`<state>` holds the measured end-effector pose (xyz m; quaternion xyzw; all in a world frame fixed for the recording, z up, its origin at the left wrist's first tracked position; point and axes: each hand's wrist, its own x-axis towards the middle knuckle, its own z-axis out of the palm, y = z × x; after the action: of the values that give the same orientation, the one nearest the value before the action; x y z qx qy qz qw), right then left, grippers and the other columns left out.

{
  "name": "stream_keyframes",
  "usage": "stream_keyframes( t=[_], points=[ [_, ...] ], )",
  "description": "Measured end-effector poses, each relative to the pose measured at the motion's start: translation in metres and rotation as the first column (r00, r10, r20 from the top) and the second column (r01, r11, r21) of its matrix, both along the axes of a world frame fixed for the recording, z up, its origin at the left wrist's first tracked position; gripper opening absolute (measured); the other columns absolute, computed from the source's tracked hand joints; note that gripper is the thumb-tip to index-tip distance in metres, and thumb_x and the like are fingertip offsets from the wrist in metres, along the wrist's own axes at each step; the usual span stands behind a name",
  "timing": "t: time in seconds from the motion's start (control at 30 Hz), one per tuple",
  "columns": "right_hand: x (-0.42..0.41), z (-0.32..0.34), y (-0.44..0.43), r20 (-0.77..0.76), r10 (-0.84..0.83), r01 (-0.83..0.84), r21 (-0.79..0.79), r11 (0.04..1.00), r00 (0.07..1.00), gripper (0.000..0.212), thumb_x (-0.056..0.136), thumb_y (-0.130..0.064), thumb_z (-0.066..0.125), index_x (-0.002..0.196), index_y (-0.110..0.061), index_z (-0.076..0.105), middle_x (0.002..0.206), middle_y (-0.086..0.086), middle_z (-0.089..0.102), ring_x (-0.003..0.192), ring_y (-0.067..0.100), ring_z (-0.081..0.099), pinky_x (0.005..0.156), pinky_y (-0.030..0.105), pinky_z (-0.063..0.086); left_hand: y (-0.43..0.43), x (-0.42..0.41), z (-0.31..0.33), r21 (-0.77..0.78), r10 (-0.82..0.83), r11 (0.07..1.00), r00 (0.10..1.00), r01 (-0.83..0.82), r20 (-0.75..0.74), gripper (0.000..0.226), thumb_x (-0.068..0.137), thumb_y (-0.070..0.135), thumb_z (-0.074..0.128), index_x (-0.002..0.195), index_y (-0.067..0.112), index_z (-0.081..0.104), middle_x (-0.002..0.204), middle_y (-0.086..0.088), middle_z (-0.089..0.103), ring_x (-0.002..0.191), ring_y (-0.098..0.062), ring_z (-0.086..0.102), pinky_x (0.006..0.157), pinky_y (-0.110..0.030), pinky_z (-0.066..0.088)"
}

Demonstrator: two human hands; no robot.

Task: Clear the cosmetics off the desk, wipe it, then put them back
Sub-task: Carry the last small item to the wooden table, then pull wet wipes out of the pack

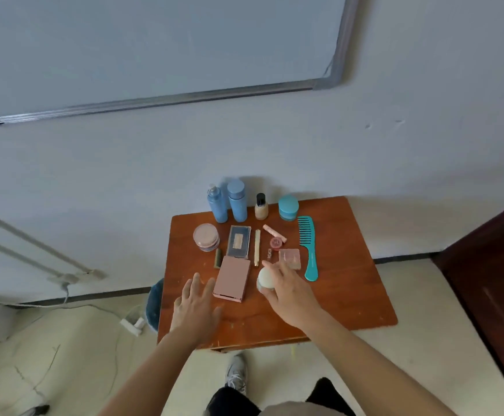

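Cosmetics are seen laid out on the desk (349,295), centre frame. A white round jar (265,280) is gripped by the right hand (289,291), just right of the pink palette case (232,279). The left hand (196,304) is spread wide, nothing held. Risk: upright blue bottles (237,204) could be toppled by a reaching arm. Beige liquid is seen in the foundation bottle (261,207); other contents are hidden

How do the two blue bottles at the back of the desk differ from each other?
The left blue bottle has a narrow, clear top; the right blue bottle has a wide, flat blue cap. The left blue bottle narrows at its shoulder, while the right blue bottle keeps one width. Both stand upright, side by side, at the back edge of the desk.
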<state>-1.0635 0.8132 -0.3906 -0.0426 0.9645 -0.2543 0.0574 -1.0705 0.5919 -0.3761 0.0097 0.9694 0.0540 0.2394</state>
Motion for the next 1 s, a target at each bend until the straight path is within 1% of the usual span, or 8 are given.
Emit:
stream_keyframes(
  t=[0.17, 0.37, 0.47, 0.57, 0.63, 0.8, 0.9, 1.0],
  points=[
    [-0.025, -0.024, -0.041, 0.143, -0.073, 0.058, 0.105, 0.993, 0.987, 0.054, 0.095, -0.038, 0.059, 0.142, -0.028, 0.035, 0.137, -0.004, 0.045, 0.118, 0.015, 0.056, 0.093, 0.023, 0.048, -0.031, -0.042, -0.031, 0.012, -0.194, 0.981, 0.974, 0.194, 0.119, 0.067, 0.098, 0.057, 0.031, 0.154, 0.033, 0.004, 0.163, -0.002, -0.006, 0.15, -0.03, -0.005, 0.117, -0.056, 0.013],
    [-0.026, -0.044, -0.065, 0.235, -0.178, 0.149, 0.136, 0.98, 0.956, 0.053, 0.096, -0.035, 0.057, 0.143, -0.027, 0.034, 0.138, -0.003, 0.041, 0.116, 0.017, 0.054, 0.096, 0.029, 0.05, -0.049, -0.068, -0.064, 0.035, -0.303, 0.953, 0.938, 0.302, 0.166, 0.067, 0.096, 0.063, 0.012, 0.154, 0.031, -0.002, 0.164, 0.0, -0.002, 0.15, -0.03, 0.001, 0.117, -0.053, 0.013],
    [-0.025, -0.045, -0.067, 0.268, -0.219, 0.188, 0.137, 0.972, 0.938, 0.056, 0.096, -0.037, 0.056, 0.145, -0.028, 0.031, 0.14, -0.003, 0.038, 0.118, 0.017, 0.053, 0.096, 0.029, 0.05, -0.053, -0.076, -0.07, -0.008, -0.373, 0.926, 0.918, 0.377, 0.133, 0.063, 0.097, 0.063, 0.009, 0.153, 0.033, 0.009, 0.163, -0.001, 0.008, 0.149, -0.031, 0.01, 0.117, -0.053, 0.017],
    [-0.024, -0.039, -0.067, 0.305, -0.256, 0.224, 0.135, 0.965, 0.917, 0.064, 0.093, -0.048, 0.055, 0.147, -0.031, 0.027, 0.144, -0.005, 0.034, 0.123, 0.017, 0.05, 0.098, 0.03, 0.047, -0.052, -0.081, -0.065, -0.003, -0.349, 0.937, 0.936, 0.349, 0.051, 0.061, 0.096, 0.062, 0.007, 0.146, 0.034, 0.028, 0.158, 0.001, 0.025, 0.146, -0.027, 0.021, 0.117, -0.053, 0.021],
    [-0.025, -0.03, -0.064, 0.285, -0.317, 0.294, 0.124, 0.948, 0.905, 0.064, 0.093, -0.056, 0.05, 0.147, -0.032, 0.027, 0.147, -0.007, 0.032, 0.128, 0.016, 0.046, 0.101, 0.032, 0.045, -0.049, -0.087, -0.06, 0.001, -0.326, 0.945, 0.944, 0.326, -0.044, 0.061, 0.097, 0.06, 0.009, 0.144, 0.032, 0.034, 0.157, 0.001, 0.029, 0.146, -0.026, 0.021, 0.118, -0.053, 0.019],
    [-0.007, 0.002, -0.031, 0.1, -0.575, 0.567, 0.101, 0.818, 0.812, 0.058, 0.097, -0.058, 0.04, 0.147, -0.032, 0.027, 0.153, -0.005, 0.029, 0.139, 0.015, 0.034, 0.107, 0.031, 0.039, -0.015, -0.103, -0.043, 0.029, -0.415, 0.898, 0.869, 0.439, -0.27, 0.06, 0.099, 0.054, 0.019, 0.151, 0.023, 0.026, 0.162, -0.007, 0.015, 0.149, -0.029, 0.006, 0.118, -0.056, 0.01],
    [0.031, 0.02, 0.004, -0.035, -0.717, 0.713, 0.149, 0.685, 0.696, 0.055, 0.098, -0.056, 0.038, 0.147, -0.031, 0.032, 0.156, -0.002, 0.028, 0.142, 0.018, 0.03, 0.11, 0.033, 0.035, 0.035, -0.108, -0.017, 0.085, -0.488, 0.825, 0.781, 0.558, -0.39, 0.058, 0.101, 0.052, 0.024, 0.149, 0.02, 0.03, 0.16, -0.011, 0.019, 0.148, -0.032, 0.012, 0.117, -0.057, 0.015],
    [0.099, 0.04, 0.041, -0.133, -0.818, 0.827, 0.151, 0.542, 0.56, 0.055, 0.1, -0.053, 0.036, 0.147, -0.027, 0.033, 0.158, 0.004, 0.025, 0.145, 0.023, 0.024, 0.115, 0.04, 0.027, 0.099, -0.095, 0.022, 0.115, -0.57, 0.706, 0.657, 0.699, -0.493, 0.061, 0.099, 0.05, 0.023, 0.149, 0.016, 0.029, 0.159, -0.014, 0.019, 0.147, -0.034, 0.015, 0.117, -0.056, 0.016]
  ],
)
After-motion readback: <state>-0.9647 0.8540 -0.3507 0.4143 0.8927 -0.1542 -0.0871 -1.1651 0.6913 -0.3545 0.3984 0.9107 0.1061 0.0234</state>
